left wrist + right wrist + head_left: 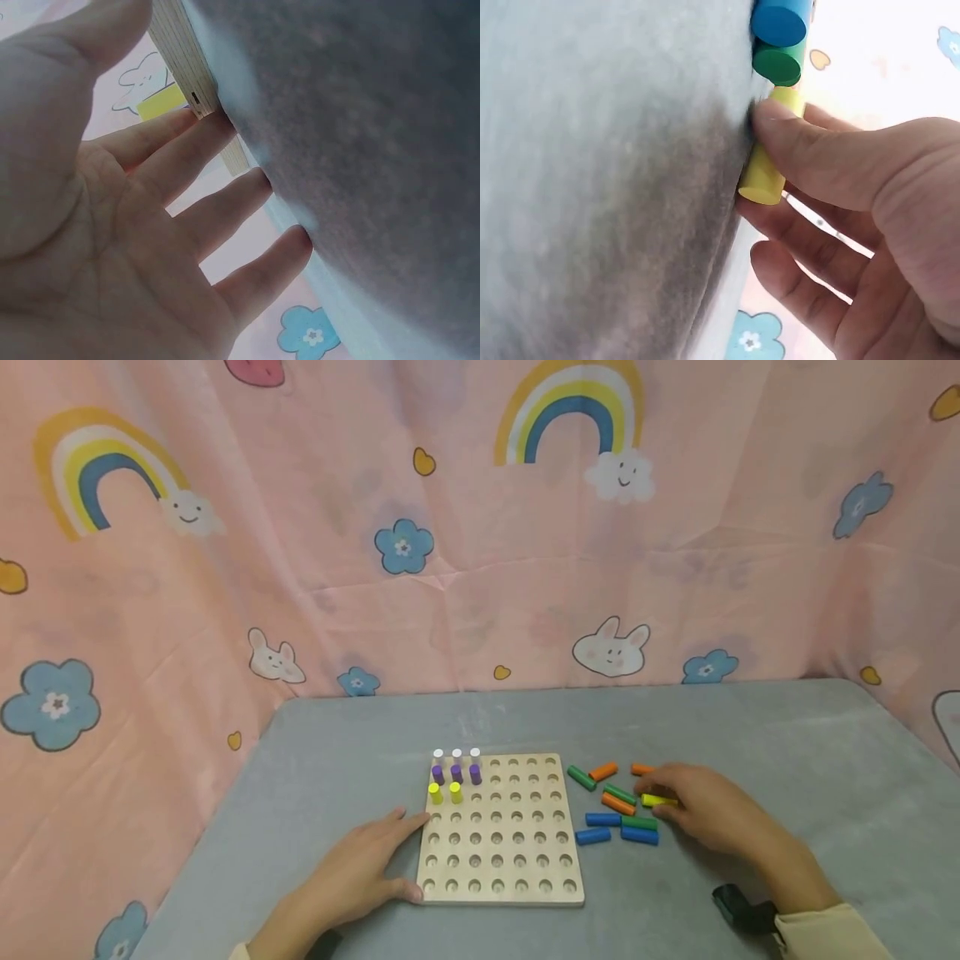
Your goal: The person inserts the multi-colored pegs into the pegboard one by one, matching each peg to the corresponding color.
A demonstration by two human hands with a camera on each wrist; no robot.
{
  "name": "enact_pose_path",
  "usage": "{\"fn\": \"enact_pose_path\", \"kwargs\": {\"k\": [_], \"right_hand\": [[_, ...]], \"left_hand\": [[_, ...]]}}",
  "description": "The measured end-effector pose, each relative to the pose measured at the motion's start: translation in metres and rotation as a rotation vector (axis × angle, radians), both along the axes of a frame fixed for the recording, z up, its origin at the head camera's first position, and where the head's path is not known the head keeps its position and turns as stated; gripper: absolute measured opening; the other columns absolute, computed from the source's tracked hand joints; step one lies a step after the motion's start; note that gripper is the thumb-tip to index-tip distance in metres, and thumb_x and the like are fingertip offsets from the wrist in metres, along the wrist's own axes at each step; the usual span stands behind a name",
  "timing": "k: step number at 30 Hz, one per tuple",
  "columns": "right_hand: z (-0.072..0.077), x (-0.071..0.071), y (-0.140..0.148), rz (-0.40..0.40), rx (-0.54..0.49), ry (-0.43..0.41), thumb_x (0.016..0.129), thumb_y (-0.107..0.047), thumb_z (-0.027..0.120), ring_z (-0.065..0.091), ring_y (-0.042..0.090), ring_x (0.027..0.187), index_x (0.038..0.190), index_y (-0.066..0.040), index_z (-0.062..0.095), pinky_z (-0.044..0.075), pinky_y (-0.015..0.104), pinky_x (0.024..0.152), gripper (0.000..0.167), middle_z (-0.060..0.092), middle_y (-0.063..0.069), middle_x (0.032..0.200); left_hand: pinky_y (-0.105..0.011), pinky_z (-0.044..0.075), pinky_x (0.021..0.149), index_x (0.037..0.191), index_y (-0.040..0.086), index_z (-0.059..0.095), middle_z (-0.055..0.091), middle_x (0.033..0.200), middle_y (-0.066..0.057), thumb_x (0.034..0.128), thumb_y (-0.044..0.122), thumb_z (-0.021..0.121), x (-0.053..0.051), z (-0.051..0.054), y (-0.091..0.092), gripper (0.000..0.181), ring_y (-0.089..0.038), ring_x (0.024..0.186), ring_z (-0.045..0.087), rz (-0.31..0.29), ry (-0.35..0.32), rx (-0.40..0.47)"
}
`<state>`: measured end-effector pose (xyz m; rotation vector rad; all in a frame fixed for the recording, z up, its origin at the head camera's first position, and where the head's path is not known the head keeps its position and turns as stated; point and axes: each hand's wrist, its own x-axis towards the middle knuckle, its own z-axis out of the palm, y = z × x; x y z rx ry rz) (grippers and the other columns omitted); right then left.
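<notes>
Right hand [712,810] pinches a yellow peg [764,177] near loose green pegs [619,794].

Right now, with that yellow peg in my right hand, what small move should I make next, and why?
I'd probably carry the yellow peg in your right hand toward the hole just right of the two standing yellow pegs: that hole is empty, the white pegs and purple pegs stand in threes, and your left hand touches the board.

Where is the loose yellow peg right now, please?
In the head view, the loose yellow peg is pinched in the right hand, to the right of the pegboard, just below an orange peg.
</notes>
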<state>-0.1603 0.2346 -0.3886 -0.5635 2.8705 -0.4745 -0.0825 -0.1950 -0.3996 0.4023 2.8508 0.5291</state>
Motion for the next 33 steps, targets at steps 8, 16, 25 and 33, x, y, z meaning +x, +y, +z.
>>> {"fn": "enact_pose_path", "kwargs": {"k": [8, 16, 25, 33], "right_hand": [[0.005, 0.003, 0.0, -0.022, -0.07, 0.064, 0.09, -0.017, 0.073, 0.067, 0.025, 0.102, 0.109, -0.021, 0.072, 0.053, 0.058, 0.091, 0.02, 0.072, 0.005, 0.114], [0.011, 0.008, -0.008, -0.072, -0.105, 0.106, 0.088, -0.021, 0.076, 0.067, 0.019, 0.094, 0.113, -0.018, 0.07, 0.055, 0.053, 0.084, 0.026, 0.074, -0.002, 0.101], [0.031, 0.012, -0.049, -0.026, -0.183, 0.155, 0.089, -0.025, 0.074, 0.066, 0.015, 0.091, 0.108, -0.028, 0.072, 0.056, 0.046, 0.081, 0.019, 0.072, -0.011, 0.094], [0.031, 0.012, -0.101, 0.052, -0.266, 0.141, 0.087, -0.021, 0.077, 0.066, 0.007, 0.087, 0.108, -0.02, 0.072, 0.054, 0.031, 0.076, 0.022, 0.072, -0.012, 0.093]], "left_hand": [[-0.061, 0.038, 0.111, 0.147, 0.024, 0.049, 0.049, 0.151, -0.016, 0.0664, 0.056, 0.082, 0.0, 0.001, -0.001, 0.093, -0.04, 0.139, 0.046, 0.0, 0.027, -0.008], [-0.062, 0.038, 0.111, 0.148, 0.024, 0.048, 0.049, 0.151, -0.017, 0.0662, 0.057, 0.081, 0.0, 0.0, -0.002, 0.094, -0.04, 0.139, 0.046, -0.01, 0.025, -0.006], [-0.062, 0.038, 0.11, 0.147, 0.023, 0.049, 0.049, 0.151, -0.017, 0.066, 0.057, 0.081, 0.003, -0.005, -0.002, 0.094, -0.041, 0.138, 0.047, -0.007, 0.02, -0.007], [-0.062, 0.038, 0.111, 0.148, 0.023, 0.048, 0.049, 0.151, -0.016, 0.0664, 0.058, 0.081, 0.0, -0.002, -0.001, 0.094, -0.04, 0.139, 0.047, -0.011, 0.017, -0.018]]}}
